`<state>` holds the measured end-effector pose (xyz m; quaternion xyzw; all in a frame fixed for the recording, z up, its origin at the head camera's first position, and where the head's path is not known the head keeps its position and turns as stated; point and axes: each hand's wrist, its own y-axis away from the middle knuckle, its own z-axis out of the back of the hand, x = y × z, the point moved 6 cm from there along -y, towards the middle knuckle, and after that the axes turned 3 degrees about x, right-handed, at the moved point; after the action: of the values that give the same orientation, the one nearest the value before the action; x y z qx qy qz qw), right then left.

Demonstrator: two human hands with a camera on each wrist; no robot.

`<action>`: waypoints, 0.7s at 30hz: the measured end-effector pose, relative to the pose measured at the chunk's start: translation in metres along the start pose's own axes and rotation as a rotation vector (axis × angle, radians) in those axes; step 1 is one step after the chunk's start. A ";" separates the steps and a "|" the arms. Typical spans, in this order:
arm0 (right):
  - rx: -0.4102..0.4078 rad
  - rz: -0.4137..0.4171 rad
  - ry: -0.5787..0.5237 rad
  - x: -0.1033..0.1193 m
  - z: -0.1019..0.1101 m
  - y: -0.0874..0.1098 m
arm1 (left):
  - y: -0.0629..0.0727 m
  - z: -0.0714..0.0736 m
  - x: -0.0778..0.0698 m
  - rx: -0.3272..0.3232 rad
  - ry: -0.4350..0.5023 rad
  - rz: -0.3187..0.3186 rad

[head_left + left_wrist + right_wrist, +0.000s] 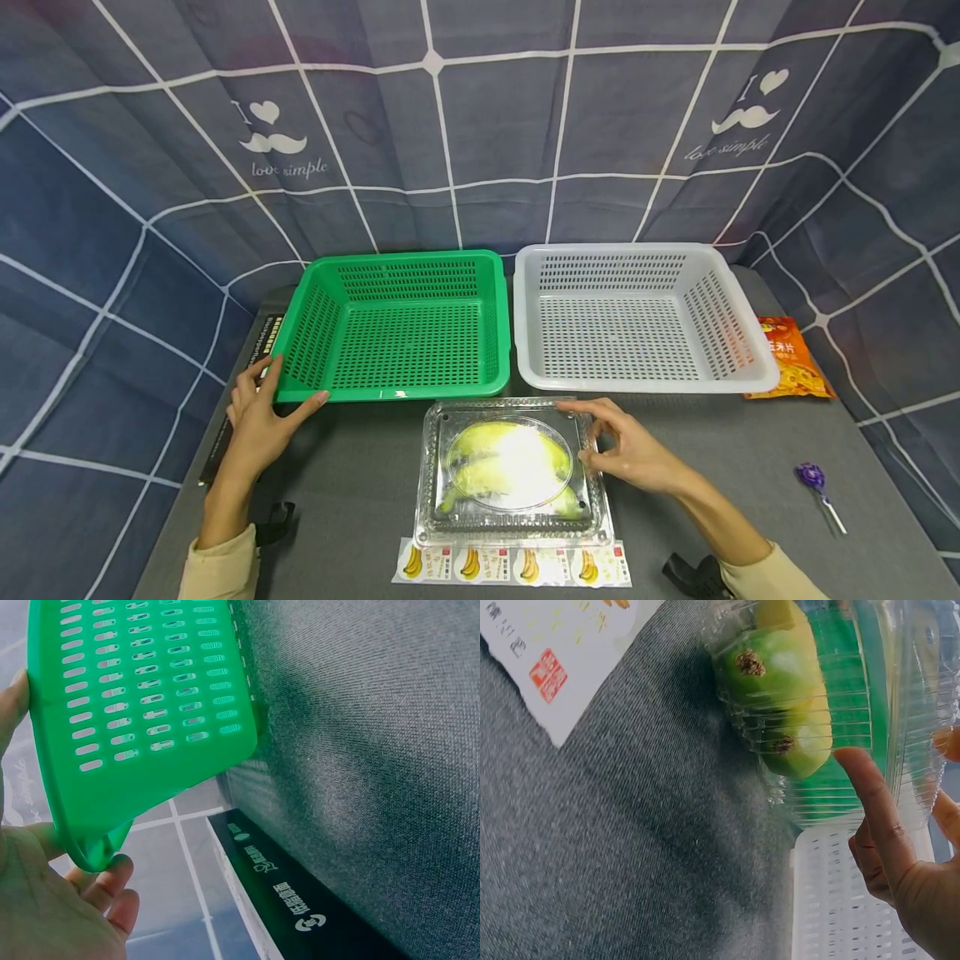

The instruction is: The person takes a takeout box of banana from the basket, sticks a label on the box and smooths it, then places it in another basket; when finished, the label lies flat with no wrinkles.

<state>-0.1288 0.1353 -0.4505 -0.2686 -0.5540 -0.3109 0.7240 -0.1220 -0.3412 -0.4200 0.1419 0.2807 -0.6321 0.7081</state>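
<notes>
A person's left hand (258, 417) holds the near left corner of a green basket (412, 393) on a gray surface (360, 483), its grip spread to span the corner, thumb at the front rim and fingers curled about the edge. The right hand (630, 450) takes a clear plastic box (517, 537) of yellow-green bananas (472, 475), its grip a light pinch near the far right corner, with forefinger on the top edge and thumb against the side wall. The box lies in front of the two baskets, near the middle, its lid whitened by glare. Along its front edge runs a strip of four stickers (512, 567) picturing bananas. A white basket (645, 386) stands beside the green one, an orange snack bag (795, 358) at its right side; a purple lollipop (812, 476) lies at far right. A black carton (270, 877) with white lettering lies by the green basket's left side. Dark checked cloth (502, 117) reading "love simple" hangs behind.
</notes>
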 end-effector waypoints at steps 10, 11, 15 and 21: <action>-0.002 0.011 0.127 -0.007 0.005 -0.007 | 0.001 -0.001 0.000 0.007 0.006 0.000; -0.002 0.007 0.134 -0.007 0.006 -0.007 | 0.001 -0.001 0.000 0.006 0.007 -0.001; -0.002 -0.008 0.157 -0.008 0.007 -0.007 | 0.001 -0.002 0.001 0.009 0.007 0.004; -0.012 -0.029 0.168 -0.011 0.008 -0.006 | 0.001 -0.001 0.001 0.004 0.010 0.002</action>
<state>-0.1408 0.1390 -0.4587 -0.2379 -0.4932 -0.3460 0.7619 -0.1215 -0.3409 -0.4215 0.1470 0.2826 -0.6312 0.7072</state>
